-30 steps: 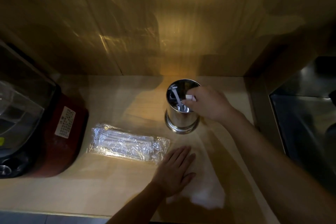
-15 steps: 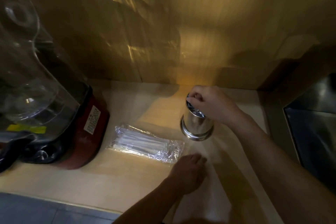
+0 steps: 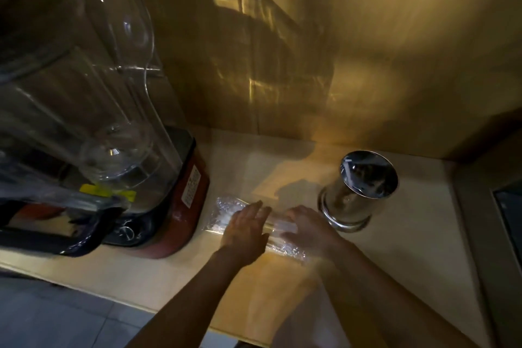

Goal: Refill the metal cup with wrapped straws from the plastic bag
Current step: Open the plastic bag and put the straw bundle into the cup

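At frame left stands a red-based blender (image 3: 180,206). Centre, the left hand (image 3: 245,227) lies flat with fingers spread on the plastic bag (image 3: 226,210) of wrapped straws (image 3: 284,226); the right hand (image 3: 308,224) rests loosely open on it. The metal cup (image 3: 357,192) stands right on the pale wooden counter (image 3: 409,234), below a brown wall (image 3: 395,51).

Blender (image 3: 158,192): red base, white label, clear jug, at counter's left.
Counter (image 3: 409,234): pale wood, warm-lit.
Back wall (image 3: 395,51): golden, reflective.
Floor (image 3: 56,313): grey tiles, lower left.
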Tool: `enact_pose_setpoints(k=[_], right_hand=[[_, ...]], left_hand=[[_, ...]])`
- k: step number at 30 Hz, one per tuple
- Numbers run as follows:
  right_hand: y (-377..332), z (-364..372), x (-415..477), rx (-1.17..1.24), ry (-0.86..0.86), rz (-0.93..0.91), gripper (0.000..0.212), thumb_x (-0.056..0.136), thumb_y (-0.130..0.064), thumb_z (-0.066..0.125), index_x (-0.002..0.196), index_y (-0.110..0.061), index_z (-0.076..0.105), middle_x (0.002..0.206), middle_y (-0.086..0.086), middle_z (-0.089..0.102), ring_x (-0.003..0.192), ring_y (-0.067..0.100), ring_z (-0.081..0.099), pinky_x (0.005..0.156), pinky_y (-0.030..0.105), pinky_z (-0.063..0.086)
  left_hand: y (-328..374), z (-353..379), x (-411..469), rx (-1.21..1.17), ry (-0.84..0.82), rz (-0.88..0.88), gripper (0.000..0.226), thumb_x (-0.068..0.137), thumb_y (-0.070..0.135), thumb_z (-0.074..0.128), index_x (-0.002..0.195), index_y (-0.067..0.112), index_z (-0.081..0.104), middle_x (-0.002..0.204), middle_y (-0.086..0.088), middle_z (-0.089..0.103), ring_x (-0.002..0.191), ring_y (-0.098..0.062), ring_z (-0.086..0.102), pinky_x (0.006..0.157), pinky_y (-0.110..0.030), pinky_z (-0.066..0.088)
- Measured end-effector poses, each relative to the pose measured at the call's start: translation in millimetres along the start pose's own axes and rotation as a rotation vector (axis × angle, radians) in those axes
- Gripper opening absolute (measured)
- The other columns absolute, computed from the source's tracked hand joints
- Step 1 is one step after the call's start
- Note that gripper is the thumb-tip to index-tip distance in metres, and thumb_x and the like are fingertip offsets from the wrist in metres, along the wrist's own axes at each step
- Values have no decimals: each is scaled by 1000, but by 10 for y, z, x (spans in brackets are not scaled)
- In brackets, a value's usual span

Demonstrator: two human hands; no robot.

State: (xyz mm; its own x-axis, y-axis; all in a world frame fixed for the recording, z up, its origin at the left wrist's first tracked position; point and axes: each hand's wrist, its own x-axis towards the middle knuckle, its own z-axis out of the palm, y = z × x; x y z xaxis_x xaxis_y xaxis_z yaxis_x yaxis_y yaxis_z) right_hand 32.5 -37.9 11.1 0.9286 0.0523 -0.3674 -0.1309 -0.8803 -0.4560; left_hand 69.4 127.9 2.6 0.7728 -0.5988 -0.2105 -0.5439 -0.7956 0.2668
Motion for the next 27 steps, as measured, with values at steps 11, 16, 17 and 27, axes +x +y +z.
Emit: enact_pose_setpoints(k=[11,16,17,27], right_hand=[[26,378,-7,-173,-60,130,89,61,-39,74,136,-24,28,135,0,43,125,21,39,97,38,22],[-16,276,-122,-391,80,18,62,61,-32,73,115,-16,47,114,3,54,109,22,51,92,35,28],[-27,252,-147,-477,177,-21,58,54,-33,76,105,-15,54,102,4,59,97,21,57,86,33,30],[31,381,-372,-517,410,-154,31,58,-32,63,85,-18,62,79,0,64,70,21,59,68,35,31]], left_hand=[[-422,80,66,188,-254,150,91,80,36,64,146,26,2,153,-6,23,140,-27,19,115,-41,10],[-328,36,98,103,-171,143,71,73,40,68,135,34,33,133,-6,37,125,-28,31,108,-38,21],[-322,37,111,112,-99,147,64,72,39,67,130,32,39,130,-5,38,123,-27,33,106,-36,23],[-161,78,-111,70,168,204,39,62,31,67,98,17,57,103,-2,62,99,-24,59,96,-33,32]])
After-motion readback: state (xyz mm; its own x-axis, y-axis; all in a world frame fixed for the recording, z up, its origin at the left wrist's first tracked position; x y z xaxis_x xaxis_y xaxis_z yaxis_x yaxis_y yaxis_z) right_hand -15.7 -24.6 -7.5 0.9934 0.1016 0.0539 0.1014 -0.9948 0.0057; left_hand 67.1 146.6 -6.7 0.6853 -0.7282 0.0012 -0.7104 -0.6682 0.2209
